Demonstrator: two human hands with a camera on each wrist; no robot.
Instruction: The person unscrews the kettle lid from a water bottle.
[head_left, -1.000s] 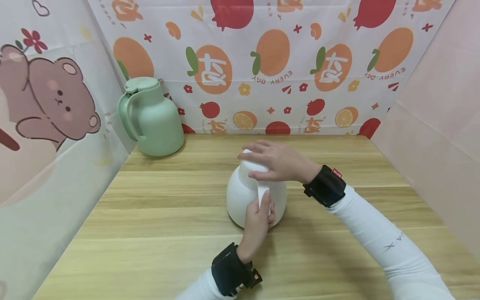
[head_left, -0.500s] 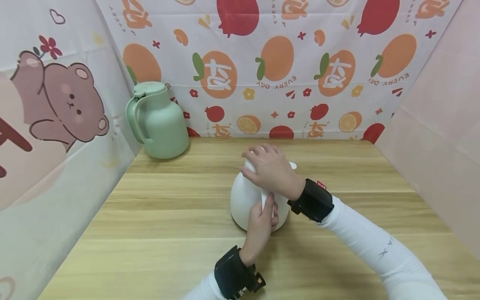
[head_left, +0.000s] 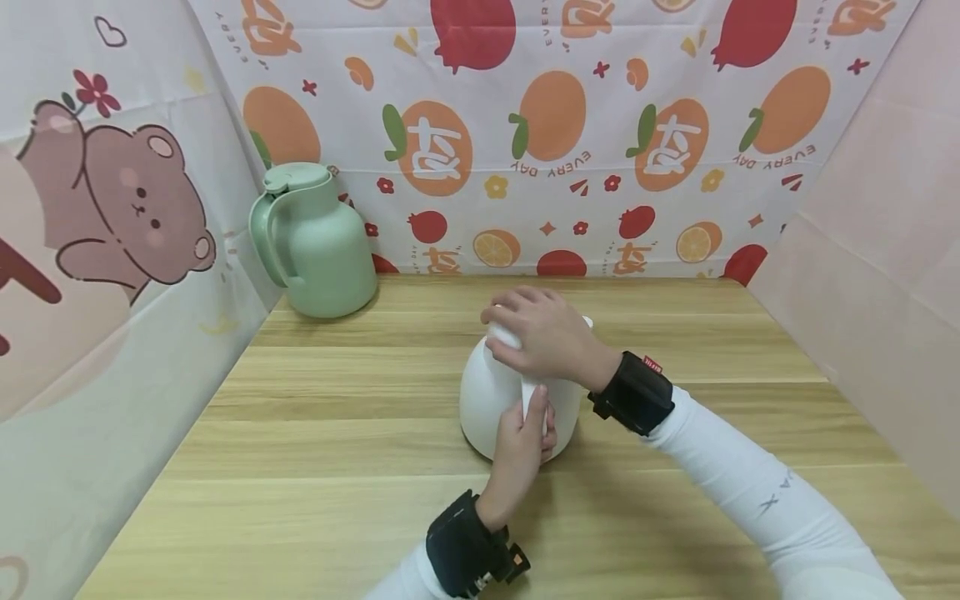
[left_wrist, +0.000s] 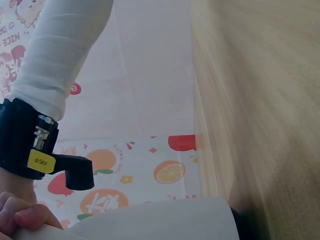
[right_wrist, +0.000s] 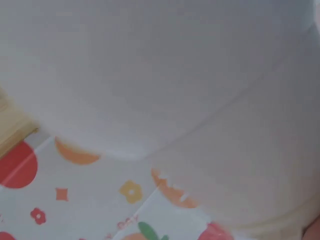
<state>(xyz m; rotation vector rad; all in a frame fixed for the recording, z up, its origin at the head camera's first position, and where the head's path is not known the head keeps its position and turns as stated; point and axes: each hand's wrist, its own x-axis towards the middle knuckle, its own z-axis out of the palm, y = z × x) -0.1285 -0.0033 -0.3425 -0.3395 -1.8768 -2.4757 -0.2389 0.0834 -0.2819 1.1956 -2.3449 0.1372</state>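
A white thermos jug [head_left: 487, 400] stands upright on the wooden table, its rounded body also filling the bottom of the left wrist view. My left hand [head_left: 517, 454] grips the jug's handle [head_left: 529, 392] from the near side, thumb along the top. On top of the jug, my right hand [head_left: 543, 337] holds the white lid [head_left: 504, 336] with curled fingers, covering most of it. A small white tip [head_left: 588, 322] sticks out beyond the right hand. Close and blurred, the jug's white surface [right_wrist: 150, 75] takes up much of the right wrist view.
A green thermos jug [head_left: 330, 250] stands at the table's back left corner, its handle toward the left. Printed cloth walls [head_left: 480, 200] enclose the table [head_left: 322, 500] at the back and on both sides.
The right hand's fingers, straighter across the lid a second ago, now curl around it. Its wrist has come nearer. The left hand keeps hold of the handle. The head view has shifted slightly.
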